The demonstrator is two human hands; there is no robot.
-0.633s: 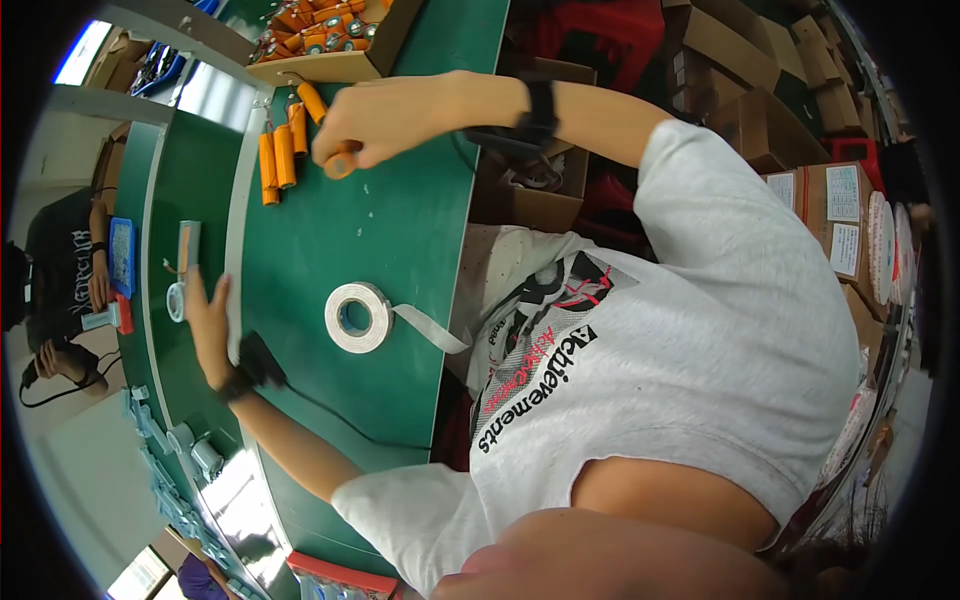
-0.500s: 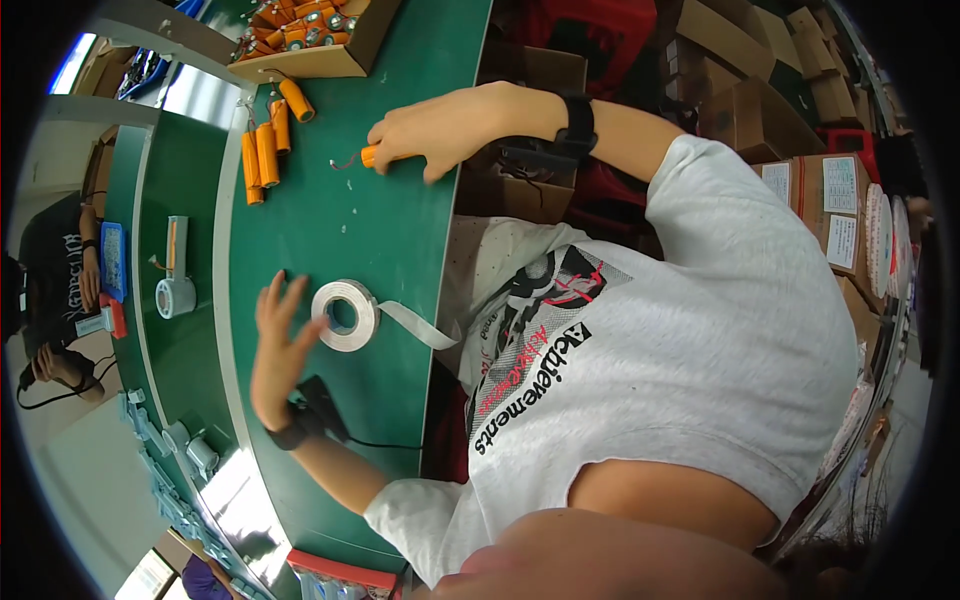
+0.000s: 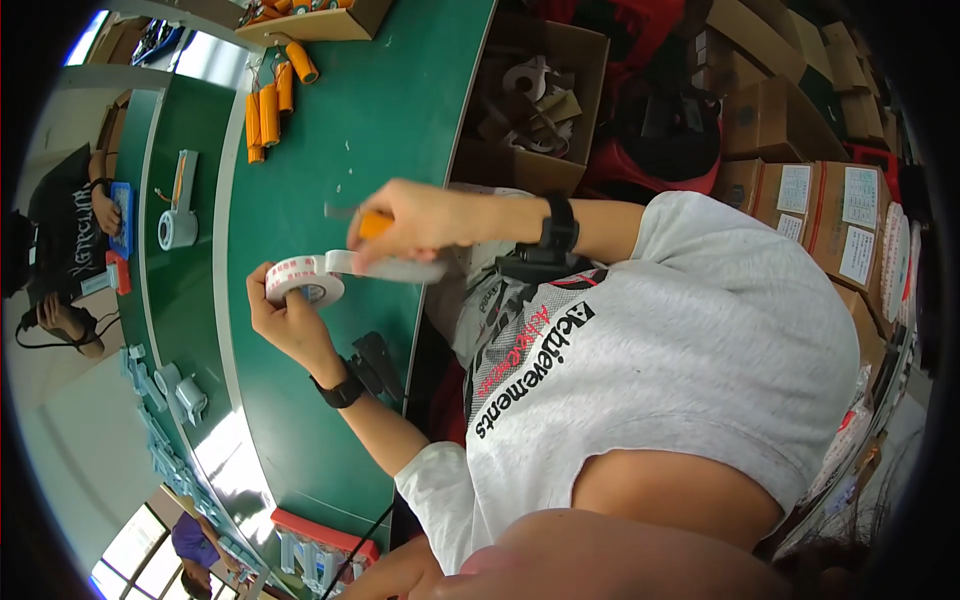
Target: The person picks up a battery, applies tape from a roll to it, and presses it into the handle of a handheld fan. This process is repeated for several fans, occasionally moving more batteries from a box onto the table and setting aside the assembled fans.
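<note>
My left hand [image 3: 285, 325] is closed around a roll of white tape with red print [image 3: 292, 268], lifted above the green bench [image 3: 300, 420]. A loose strip of tape [image 3: 405, 270] runs from the roll toward the bench's edge. Blurred by motion, my right hand [image 3: 420, 222] keeps an orange cylindrical battery [image 3: 375, 224] in its grip. Its fingers are at the tape strip; whether they pinch it is unclear. More orange batteries [image 3: 268, 115] lie grouped at the bench's upper left.
A cardboard box of orange batteries [image 3: 350, 22] stands at the top. Beside the bench is an open carton [image 3: 560, 170] with scraps, near a red stool [image 3: 650, 165]. A white tape-like roll [image 3: 178, 230] sits across the divider. Another person [image 3: 65, 210] works at far left.
My left hand has taken hold of the tape roll and raised it. The right hand has come down and left with the battery, to the tape strip.
</note>
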